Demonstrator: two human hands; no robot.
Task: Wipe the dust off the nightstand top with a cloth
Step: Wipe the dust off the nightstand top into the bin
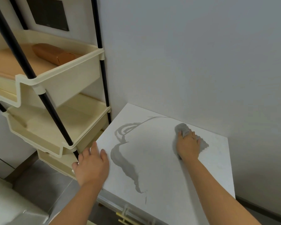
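White nightstand top [161, 159], mid-wipe; right hand [187, 147] pressed flat on crumpled grey cloth [182, 129]; left hand [92, 164] spread empty; next, sweep left across dark smear [125, 166]

The nightstand top [161, 159] was white, flat and square-cornered, set against the wall. Grey wavy streaks curved across its left and middle. The cloth [182, 128] was grey and crumpled, lying flat on the top near the back edge, partly covered by a hand.
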